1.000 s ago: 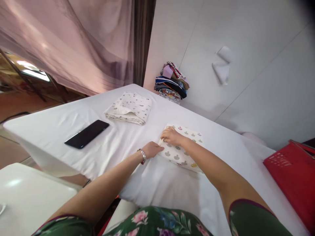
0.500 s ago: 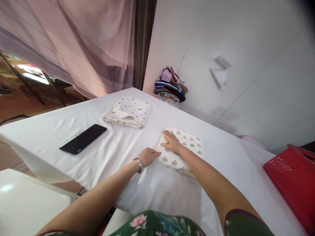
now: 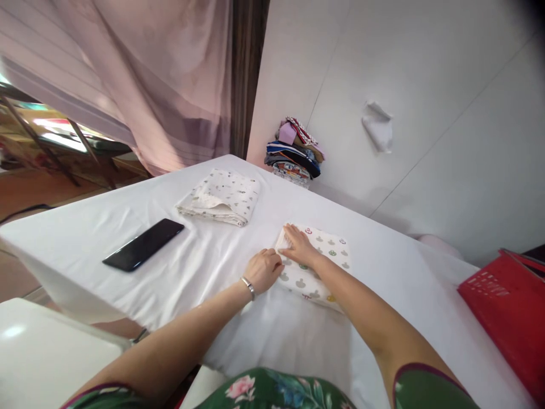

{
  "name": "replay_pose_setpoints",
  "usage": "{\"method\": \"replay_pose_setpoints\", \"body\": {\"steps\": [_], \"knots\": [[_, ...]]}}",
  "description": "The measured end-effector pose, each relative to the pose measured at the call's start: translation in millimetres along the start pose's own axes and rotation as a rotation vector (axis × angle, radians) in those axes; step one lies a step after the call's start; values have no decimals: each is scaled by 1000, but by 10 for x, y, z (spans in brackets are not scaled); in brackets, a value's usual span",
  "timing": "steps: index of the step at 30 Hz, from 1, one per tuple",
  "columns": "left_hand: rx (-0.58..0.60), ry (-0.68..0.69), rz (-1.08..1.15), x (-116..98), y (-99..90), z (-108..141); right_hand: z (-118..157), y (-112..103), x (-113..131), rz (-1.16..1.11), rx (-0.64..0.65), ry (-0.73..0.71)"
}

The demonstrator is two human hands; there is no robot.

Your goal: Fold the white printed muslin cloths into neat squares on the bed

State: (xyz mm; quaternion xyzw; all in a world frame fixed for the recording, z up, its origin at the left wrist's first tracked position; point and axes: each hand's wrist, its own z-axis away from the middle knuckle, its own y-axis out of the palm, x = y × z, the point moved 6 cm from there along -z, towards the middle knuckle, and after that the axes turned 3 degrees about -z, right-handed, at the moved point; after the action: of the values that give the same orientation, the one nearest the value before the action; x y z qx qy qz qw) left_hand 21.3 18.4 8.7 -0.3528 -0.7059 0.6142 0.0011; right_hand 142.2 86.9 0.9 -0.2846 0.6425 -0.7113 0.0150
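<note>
A folded white cloth (image 3: pixel 336 255) printed with grey, red and green motifs lies on the white-covered table (image 3: pixel 204 267) in front of me. My right hand (image 3: pixel 298 247) rests flat on its upper left part, fingers stretched out. At the cloth's left edge, my left hand (image 3: pixel 264 270), with a silver bracelet at the wrist, has its fingers curled on the fabric; the fingertips are partly hidden. Farther back lies a second folded white cloth (image 3: pixel 230 196) with small dark prints, touched by neither hand.
A black phone (image 3: pixel 145 244) lies on the table at left. Behind the far table edge stands a stack of folded clothes (image 3: pixel 293 150) against the wall. A red basket (image 3: pixel 506 318) is at right, and a white chair or stool (image 3: pixel 55 358) stands at lower left.
My left hand has moved slightly right and up along the cloth's left edge, its fingers more curled. My right hand stays nearly in place on top.
</note>
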Motion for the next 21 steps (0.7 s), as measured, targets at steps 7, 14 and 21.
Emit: {"method": "replay_pose_setpoints", "body": {"steps": [7,14,21], "knots": [[-40,-18,99,90,66,36,-185,-17,-213,119,60,83],[-61,-37,149,120,104,35,-159,-29,-229,121,40,100],[-85,-46,198,166,119,19,-51,-33,-293,78,14,156]]}}
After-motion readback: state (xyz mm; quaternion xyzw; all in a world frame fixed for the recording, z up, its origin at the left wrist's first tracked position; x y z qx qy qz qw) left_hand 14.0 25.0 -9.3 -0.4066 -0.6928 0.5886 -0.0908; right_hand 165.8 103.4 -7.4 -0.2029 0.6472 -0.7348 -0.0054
